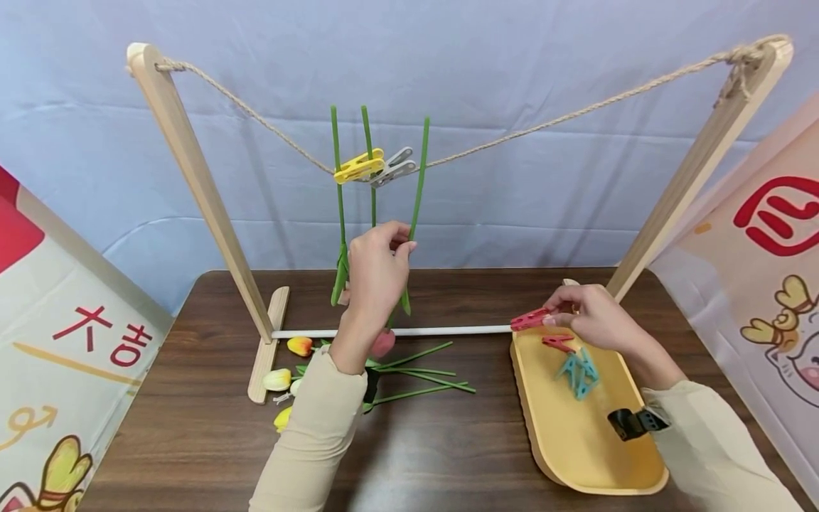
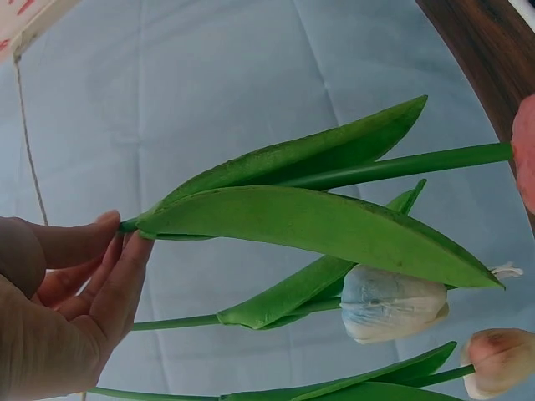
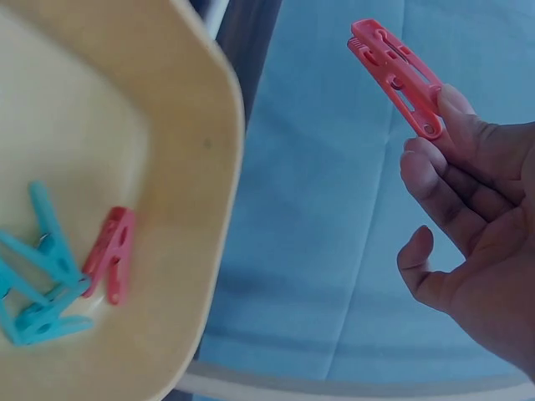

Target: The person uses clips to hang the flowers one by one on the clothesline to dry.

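My left hand (image 1: 377,267) pinches the green stem of an artificial tulip (image 1: 419,178), which hangs head down beside the rope (image 1: 569,116). In the left wrist view its broad leaf (image 2: 326,225) and part of its pink bloom (image 2: 525,154) show. Two more tulips dangle upside down from the rope, one with a white bloom (image 2: 393,305), the other with a pale peach bloom (image 2: 501,361). A yellow clothespin (image 1: 358,168) and a grey clothespin (image 1: 393,171) are on the rope at their stems. Over the tray's far edge, my right hand (image 1: 591,316) pinches a red clothespin (image 3: 397,75) between thumb and fingers.
The yellow tray (image 1: 601,469) holds another red clothespin (image 1: 558,343) and several teal ones (image 1: 581,373). More tulips (image 1: 277,380) lie on the table behind my left forearm. Wooden posts (image 1: 198,178) carry the rope, and a white bar (image 1: 461,331) runs low between them.
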Demonstrator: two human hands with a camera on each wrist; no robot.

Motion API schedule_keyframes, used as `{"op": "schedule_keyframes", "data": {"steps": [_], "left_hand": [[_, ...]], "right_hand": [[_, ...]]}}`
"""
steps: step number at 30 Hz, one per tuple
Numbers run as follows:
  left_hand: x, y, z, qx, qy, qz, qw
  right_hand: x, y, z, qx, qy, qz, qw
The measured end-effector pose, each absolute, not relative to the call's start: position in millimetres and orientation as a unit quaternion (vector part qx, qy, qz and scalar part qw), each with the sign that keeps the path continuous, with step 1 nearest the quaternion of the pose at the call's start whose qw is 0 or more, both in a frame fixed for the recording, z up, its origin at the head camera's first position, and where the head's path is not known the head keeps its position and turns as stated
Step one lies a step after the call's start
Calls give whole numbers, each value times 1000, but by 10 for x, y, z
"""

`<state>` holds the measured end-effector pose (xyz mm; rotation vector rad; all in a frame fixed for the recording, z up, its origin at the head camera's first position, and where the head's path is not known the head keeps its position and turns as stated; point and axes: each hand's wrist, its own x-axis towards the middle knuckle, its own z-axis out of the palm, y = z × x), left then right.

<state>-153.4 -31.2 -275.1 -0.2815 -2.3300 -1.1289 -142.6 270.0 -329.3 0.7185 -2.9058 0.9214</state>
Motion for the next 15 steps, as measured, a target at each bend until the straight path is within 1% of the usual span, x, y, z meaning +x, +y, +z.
{"op": "schedule_keyframes", "data": {"steps": [7,15], "left_hand": [[-1550,-325,-2744,-101,-862,-418,267],[-1581,-345,-2754,-99,-861,-420,269]], "right_hand": [[-1524,2481,-3110,243,-924,295,20],[-1650,2093,-2768,284,-915,279,61]]}}
